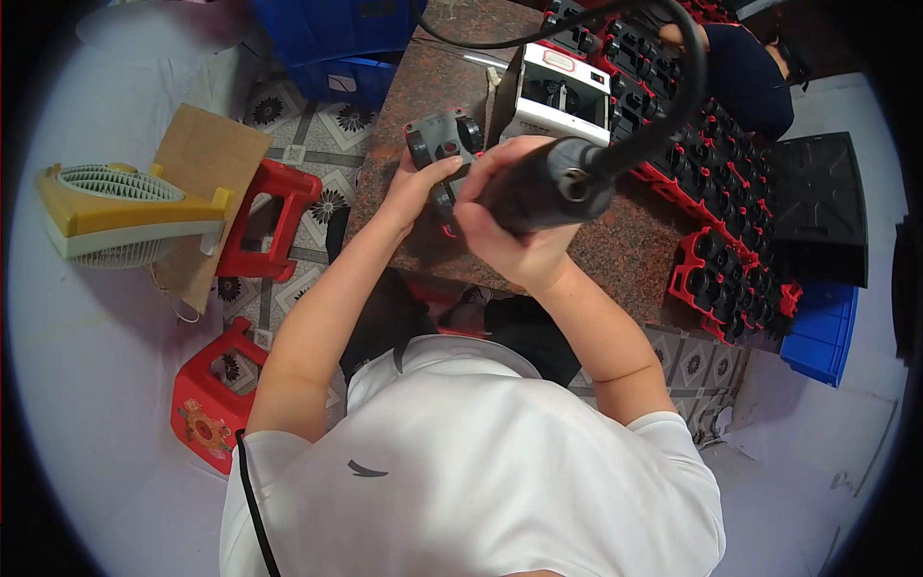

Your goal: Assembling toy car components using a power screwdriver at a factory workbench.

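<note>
My left hand [413, 197] is closed around a grey toy-car chassis [443, 130] with black wheels, steadying it near the table's left edge. In my right hand [510, 248] is a thick black electric screwdriver [540, 188]; my fingers wrap round its body, and a heavy cord runs from its end. The screwdriver's tip is hidden beneath its body and my hand. Just beyond my hands stands a white box-shaped screw feeder [567, 117] with an open front and a small red switch.
Rows of red-and-black wheeled parts [707, 188] cover the right of the speckled stone table [615, 255]. A co-worker [745, 82] sits at the far right. Blue crates [332, 34] stand beyond the left edge. Left of me are red stools [279, 212] and a yellow fan [125, 216].
</note>
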`<action>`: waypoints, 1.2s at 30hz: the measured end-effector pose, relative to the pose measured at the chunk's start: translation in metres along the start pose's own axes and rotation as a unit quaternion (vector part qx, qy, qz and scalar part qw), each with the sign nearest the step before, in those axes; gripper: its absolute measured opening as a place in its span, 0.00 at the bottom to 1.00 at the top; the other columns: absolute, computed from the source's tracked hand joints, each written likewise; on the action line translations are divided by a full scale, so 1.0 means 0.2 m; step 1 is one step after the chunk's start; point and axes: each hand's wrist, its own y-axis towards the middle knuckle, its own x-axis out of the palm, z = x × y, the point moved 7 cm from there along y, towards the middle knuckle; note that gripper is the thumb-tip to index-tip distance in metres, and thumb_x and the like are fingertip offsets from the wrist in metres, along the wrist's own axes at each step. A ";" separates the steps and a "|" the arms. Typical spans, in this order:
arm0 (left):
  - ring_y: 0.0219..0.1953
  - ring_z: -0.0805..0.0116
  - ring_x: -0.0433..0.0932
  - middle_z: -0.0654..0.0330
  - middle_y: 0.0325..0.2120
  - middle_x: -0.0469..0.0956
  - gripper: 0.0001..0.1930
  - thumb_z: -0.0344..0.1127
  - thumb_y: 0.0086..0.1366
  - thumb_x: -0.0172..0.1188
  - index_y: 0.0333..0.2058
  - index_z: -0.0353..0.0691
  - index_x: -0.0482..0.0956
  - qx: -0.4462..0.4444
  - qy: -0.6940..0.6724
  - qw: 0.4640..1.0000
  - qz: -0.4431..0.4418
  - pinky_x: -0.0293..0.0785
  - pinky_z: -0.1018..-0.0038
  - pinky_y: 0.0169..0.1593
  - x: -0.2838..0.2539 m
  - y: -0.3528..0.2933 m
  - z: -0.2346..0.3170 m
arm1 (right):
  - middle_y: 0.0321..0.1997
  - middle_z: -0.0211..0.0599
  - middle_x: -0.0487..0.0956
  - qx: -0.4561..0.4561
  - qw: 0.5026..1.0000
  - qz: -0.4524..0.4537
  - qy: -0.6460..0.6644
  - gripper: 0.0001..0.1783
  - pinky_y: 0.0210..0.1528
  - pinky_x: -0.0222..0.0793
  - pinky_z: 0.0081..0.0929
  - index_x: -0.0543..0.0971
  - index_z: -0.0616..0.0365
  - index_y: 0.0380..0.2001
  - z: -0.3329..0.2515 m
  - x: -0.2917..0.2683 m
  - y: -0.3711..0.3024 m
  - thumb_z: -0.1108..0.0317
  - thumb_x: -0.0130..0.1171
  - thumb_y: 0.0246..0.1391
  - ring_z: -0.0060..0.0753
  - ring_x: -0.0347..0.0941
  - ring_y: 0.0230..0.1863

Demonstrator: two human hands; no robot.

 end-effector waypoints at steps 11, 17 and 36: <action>0.44 0.70 0.73 0.60 0.41 0.74 0.23 0.34 0.54 0.62 0.49 0.39 0.68 0.030 0.013 0.999 -0.030 0.68 0.74 0.48 0.12 -0.11 0.14 | 0.25 0.34 0.73 0.050 0.998 0.013 -0.029 0.25 0.27 0.66 0.17 0.66 0.62 0.41 0.05 0.03 -0.01 0.87 0.60 0.36 0.20 0.71 0.24; 0.45 0.69 0.73 0.60 0.42 0.74 0.24 0.34 0.54 0.62 0.49 0.39 0.68 -0.018 0.046 0.999 -0.020 0.69 0.72 0.49 0.09 -0.11 0.13 | 0.30 0.38 0.72 0.066 0.995 0.048 0.059 0.24 0.30 0.71 0.22 0.64 0.59 0.43 0.09 -0.08 -0.03 0.83 0.58 0.41 0.25 0.72 0.26; 0.47 0.68 0.72 0.60 0.44 0.72 0.30 0.46 0.53 0.63 0.52 0.41 0.66 -0.030 0.120 0.992 0.014 0.70 0.70 0.49 0.11 -0.17 0.14 | 0.27 0.31 0.75 0.012 0.966 0.254 -0.052 0.20 0.31 0.67 0.17 0.68 0.61 0.38 0.12 -0.60 -0.02 0.82 0.63 0.41 0.17 0.69 0.26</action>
